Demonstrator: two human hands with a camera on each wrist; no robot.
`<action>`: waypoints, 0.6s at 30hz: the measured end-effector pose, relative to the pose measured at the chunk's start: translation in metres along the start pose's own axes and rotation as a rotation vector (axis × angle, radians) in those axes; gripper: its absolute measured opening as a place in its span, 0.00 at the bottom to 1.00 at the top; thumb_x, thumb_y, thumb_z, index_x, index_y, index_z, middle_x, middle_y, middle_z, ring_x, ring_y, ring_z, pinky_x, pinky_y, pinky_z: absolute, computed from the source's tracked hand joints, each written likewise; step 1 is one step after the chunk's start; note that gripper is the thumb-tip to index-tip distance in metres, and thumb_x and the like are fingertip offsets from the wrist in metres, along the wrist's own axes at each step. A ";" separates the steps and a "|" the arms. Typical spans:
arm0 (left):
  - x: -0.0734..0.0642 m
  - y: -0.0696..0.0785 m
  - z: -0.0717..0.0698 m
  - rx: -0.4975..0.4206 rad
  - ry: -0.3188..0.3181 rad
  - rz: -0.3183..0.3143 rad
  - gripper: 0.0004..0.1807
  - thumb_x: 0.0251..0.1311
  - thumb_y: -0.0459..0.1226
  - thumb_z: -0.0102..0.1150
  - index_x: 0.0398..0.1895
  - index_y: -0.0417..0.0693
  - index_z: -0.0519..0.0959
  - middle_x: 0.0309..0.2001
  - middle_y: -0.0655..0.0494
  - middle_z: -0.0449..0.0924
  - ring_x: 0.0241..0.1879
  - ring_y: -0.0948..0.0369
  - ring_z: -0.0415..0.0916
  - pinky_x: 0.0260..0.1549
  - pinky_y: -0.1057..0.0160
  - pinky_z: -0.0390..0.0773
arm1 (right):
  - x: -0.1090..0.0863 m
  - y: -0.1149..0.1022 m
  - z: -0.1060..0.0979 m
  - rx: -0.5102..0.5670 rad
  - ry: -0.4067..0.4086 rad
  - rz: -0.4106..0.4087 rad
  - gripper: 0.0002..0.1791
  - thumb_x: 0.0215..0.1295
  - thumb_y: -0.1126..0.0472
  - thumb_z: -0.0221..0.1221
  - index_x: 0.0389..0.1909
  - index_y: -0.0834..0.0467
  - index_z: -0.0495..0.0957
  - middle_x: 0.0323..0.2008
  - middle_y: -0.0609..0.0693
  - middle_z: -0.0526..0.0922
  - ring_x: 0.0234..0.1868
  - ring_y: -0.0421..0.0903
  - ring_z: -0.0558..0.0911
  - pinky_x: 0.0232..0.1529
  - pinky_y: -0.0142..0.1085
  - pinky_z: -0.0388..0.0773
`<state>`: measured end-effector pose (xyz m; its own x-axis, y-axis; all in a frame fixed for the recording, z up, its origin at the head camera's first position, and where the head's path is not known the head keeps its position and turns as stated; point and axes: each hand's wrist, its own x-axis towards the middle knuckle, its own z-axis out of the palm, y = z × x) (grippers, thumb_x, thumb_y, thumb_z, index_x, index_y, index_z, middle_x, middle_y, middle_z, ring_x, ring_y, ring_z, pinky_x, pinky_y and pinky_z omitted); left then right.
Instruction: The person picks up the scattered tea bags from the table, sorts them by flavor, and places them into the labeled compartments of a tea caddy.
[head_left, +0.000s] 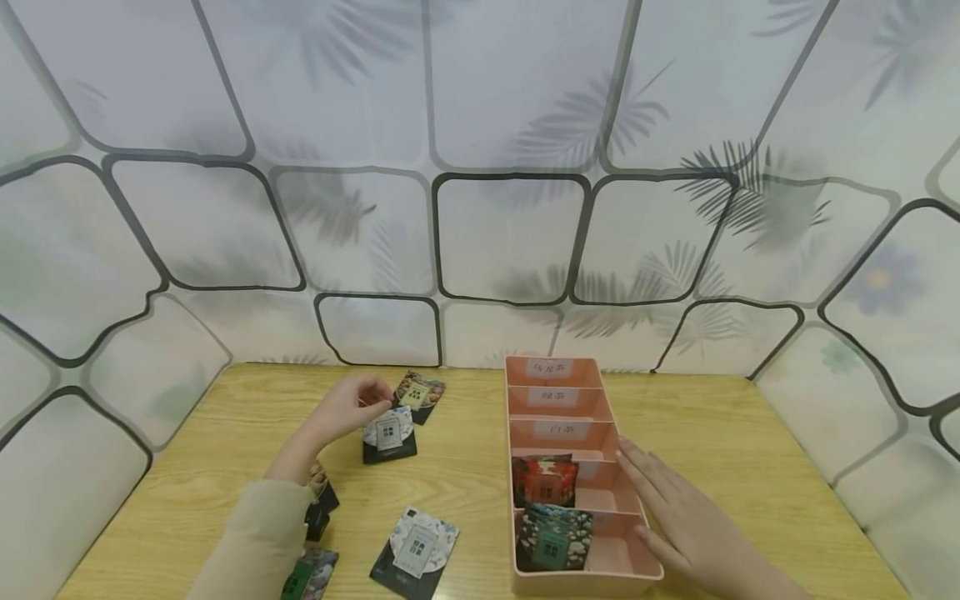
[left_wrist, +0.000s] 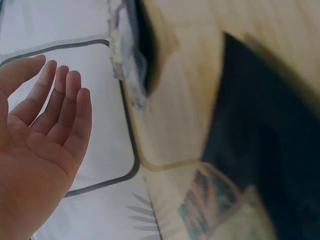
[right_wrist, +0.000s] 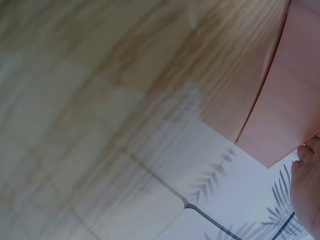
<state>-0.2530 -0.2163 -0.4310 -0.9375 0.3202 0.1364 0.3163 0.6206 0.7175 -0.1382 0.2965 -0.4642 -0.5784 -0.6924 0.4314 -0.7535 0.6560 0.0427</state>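
Note:
My left hand (head_left: 345, 414) hovers by a white-and-black tea packet (head_left: 389, 435) on the table, its fingers loosely bent. In the left wrist view, that hand (left_wrist: 50, 120) holds nothing. Just behind lies a brown-patterned packet (head_left: 422, 395) with a pale green label. My right hand (head_left: 682, 512) rests along the right side of a long pink divided box (head_left: 585, 583), fingers extended. Red packets (head_left: 546, 483) stand in the box's second compartment from the front, and dark green patterned packets (head_left: 555, 540) in the nearest one. The right wrist view shows only part of the hand (right_wrist: 307, 175) against the pink wall.
Another white-and-black packet (head_left: 416, 552) lies near the front. By the left forearm are a partly covered dark packet (head_left: 322, 504) and a green-labelled packet (head_left: 311, 575). White labels (head_left: 551, 398) mark the box's compartments. A patterned curtain (head_left: 510, 242) surrounds the wooden table (head_left: 465, 475).

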 end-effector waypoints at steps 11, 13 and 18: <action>-0.004 -0.015 0.007 0.001 0.039 -0.074 0.05 0.69 0.28 0.64 0.43 0.34 0.84 0.39 0.43 0.87 0.40 0.55 0.84 0.41 0.60 0.83 | 0.002 0.001 -0.002 0.009 0.030 -0.026 0.40 0.81 0.45 0.55 0.79 0.69 0.61 0.82 0.62 0.62 0.87 0.39 0.45 0.83 0.24 0.37; -0.004 -0.018 0.008 0.001 0.039 -0.087 0.04 0.69 0.29 0.64 0.43 0.34 0.84 0.39 0.44 0.87 0.40 0.55 0.83 0.40 0.60 0.82 | 0.002 0.001 -0.002 0.013 0.022 -0.020 0.40 0.80 0.45 0.56 0.79 0.69 0.61 0.82 0.62 0.62 0.87 0.38 0.45 0.83 0.24 0.36; -0.005 -0.024 0.008 0.013 0.033 -0.106 0.06 0.69 0.30 0.65 0.44 0.35 0.84 0.41 0.43 0.87 0.41 0.54 0.83 0.42 0.58 0.82 | 0.001 0.001 0.000 0.018 -0.008 -0.002 0.41 0.78 0.48 0.59 0.79 0.69 0.61 0.81 0.64 0.63 0.87 0.37 0.42 0.83 0.24 0.35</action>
<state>-0.2547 -0.2274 -0.4546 -0.9699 0.2288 0.0829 0.2170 0.6590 0.7202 -0.1395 0.2971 -0.4638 -0.5794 -0.6960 0.4242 -0.7602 0.6492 0.0269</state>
